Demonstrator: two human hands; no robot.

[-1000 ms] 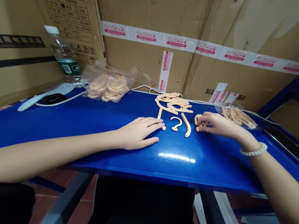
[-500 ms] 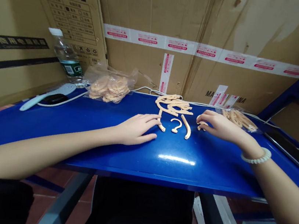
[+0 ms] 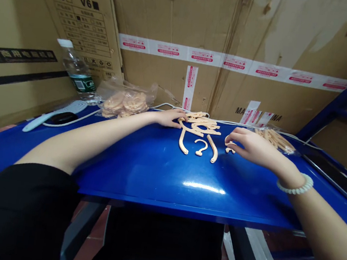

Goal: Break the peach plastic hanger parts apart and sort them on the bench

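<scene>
My left hand [image 3: 171, 117] reaches to the left end of a loose pile of peach plastic hanger parts [image 3: 206, 128], fingers bent round the end of one piece; its fingertips are partly hidden. Below the pile, a curved hanger arm [image 3: 183, 142], a hanger hook [image 3: 201, 147] and a second curved hanger arm [image 3: 212, 148] lie apart, side by side. My right hand [image 3: 244, 143] rests to their right, thumb and fingers apart, over small peach pieces [image 3: 229, 147] that its fingers partly cover.
Clear bags of peach parts lie at back left [image 3: 125, 104] and back right [image 3: 273, 140]. A water bottle [image 3: 79, 76], a pale blue-handled brush [image 3: 54, 115] and a black mouse [image 3: 63, 118] are at left. A phone [image 3: 336, 176] lies right. Cardboard boxes [image 3: 168, 73] wall the blue table [image 3: 141, 173].
My left hand has left the left curved hanger arm and moved up and away to the pile. The right hand stays over the small pieces. The view has shifted slightly.
</scene>
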